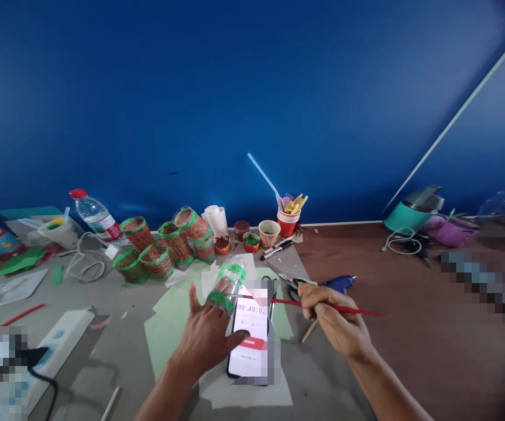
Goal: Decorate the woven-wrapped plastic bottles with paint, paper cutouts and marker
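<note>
My left hand (206, 330) has its fingers inside a clear plastic bottle section (233, 285) with green-painted rims, holding it from within. Its index finger and thumb stick out, the thumb over a phone (252, 356) that shows a running timer. Between the closed fingers of my right hand (335, 318) is a thin red paintbrush (289, 302). The brush reaches leftward across the phone, with its tip end close to the bottle section. Whether the bristles touch the plastic, I cannot tell. Green paper (164, 327) lies beneath my left hand.
Several brown-painted cylinders with green rims (155, 257) stand behind my left hand. Paint cups (251, 241) and a cup of plastic cutlery (288, 223) line the blue wall. Scissors (294, 287) and a blue glue gun (340, 283) lie beyond my right hand. A water bottle (96, 217) leans far left.
</note>
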Motion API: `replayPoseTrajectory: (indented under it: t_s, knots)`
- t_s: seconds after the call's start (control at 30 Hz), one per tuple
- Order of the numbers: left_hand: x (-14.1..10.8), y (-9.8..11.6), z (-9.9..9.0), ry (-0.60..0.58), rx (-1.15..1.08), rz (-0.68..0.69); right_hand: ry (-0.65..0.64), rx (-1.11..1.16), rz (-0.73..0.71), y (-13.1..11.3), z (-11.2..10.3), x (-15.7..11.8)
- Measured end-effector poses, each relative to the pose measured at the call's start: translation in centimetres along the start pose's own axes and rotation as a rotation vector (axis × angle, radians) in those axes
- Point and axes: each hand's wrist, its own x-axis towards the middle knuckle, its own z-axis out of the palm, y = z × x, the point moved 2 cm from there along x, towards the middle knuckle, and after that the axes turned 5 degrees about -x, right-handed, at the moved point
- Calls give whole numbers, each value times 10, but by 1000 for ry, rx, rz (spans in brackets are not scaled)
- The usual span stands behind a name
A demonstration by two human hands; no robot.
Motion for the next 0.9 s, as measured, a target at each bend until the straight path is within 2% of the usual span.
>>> replayPoseTrajectory:
  t_s: [0.17,0.3,0.47,0.63,0.77,0.9]
  knots:
    - [0,1,-1,-9,23,17,-44,-38,-5,-1,1,0]
    - [0,0,0,-7,26,-4,-16,-9,-29,-3,1,0]
    - [1,-4,-1,13,74,29,-68,-35,-12,-2,0,0]
    - [0,-12,-2,32,107,55,-26,-42,-25,-2,-6,1]
    - [-2,-14,0,52,79,27,9,-17,-26,-1,-4,1]
    - [-3,-15,2,80,18,17,-35,-32,-6,-1,1,0]
